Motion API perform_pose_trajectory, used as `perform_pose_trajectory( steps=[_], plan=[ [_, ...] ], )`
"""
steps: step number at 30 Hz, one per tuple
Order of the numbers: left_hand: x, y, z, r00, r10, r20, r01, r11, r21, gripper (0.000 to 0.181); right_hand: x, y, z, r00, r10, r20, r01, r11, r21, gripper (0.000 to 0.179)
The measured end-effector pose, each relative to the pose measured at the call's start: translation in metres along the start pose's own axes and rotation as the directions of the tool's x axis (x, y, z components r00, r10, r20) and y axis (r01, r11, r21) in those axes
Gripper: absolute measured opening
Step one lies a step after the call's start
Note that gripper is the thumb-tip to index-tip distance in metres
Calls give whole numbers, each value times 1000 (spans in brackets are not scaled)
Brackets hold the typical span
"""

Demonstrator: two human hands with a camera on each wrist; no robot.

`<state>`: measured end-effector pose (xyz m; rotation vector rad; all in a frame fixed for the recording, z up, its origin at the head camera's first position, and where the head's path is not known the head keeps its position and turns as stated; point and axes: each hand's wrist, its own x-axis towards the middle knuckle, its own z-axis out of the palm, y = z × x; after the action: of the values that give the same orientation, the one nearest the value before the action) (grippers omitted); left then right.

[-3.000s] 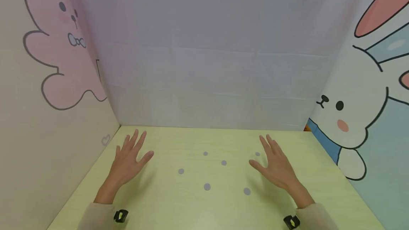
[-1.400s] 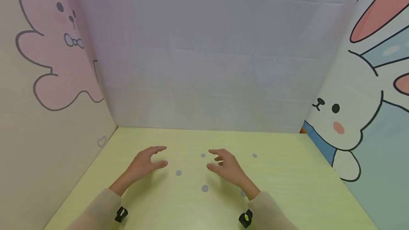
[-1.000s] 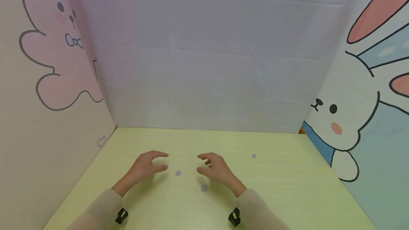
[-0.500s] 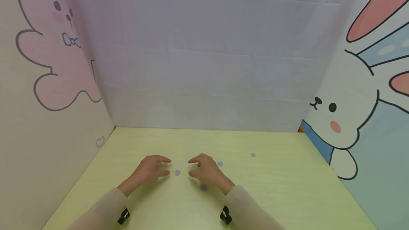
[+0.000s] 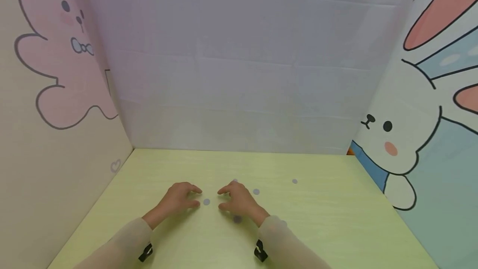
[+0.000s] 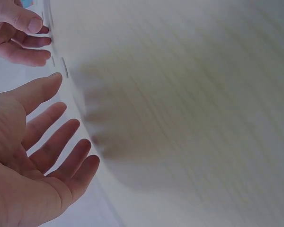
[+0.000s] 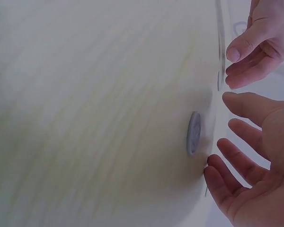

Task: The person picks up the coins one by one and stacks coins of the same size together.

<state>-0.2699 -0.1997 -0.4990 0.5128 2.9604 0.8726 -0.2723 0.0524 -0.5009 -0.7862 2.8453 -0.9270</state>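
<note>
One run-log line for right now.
left hand: holds nothing; right hand: holds nothing; gray disc: on table, between hands in head view

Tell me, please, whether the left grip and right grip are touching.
Apart: the head view shows a disc in the open gap between the left grip and the right grip.

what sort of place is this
Probably a screened-off tabletop booth, perhaps a recording corner: a pale yellow table, a plain creased sheet behind it, and cartoon-printed side panels.
</note>
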Motion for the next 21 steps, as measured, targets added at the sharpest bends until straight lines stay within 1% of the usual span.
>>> perform_pose_trajectory(
  steps=[3,6,12,16,21],
  plan=[
    [0,1,1,1000,-4,4,4,1000,2,31,0,-2,3,1000,-14,-12,13,1000,-23,34],
    [1,2,2,1000,-5,-6,5,1000,4,30,0,-3,7,1000,-24,-19,23,998,-60,33],
    [-1,1,5,999,11,-31,-11,1000,-3,26,2,-8,10,1000,2,-17,-4,994,-110,31],
    [-3,2,7,998,43,-41,-43,999,3,21,5,-13,12,1000,-3,-28,-1,992,-126,27],
    [-4,3,8,994,93,-51,-91,995,33,17,8,-20,17,998,33,-54,-40,991,-130,22]
  ],
)
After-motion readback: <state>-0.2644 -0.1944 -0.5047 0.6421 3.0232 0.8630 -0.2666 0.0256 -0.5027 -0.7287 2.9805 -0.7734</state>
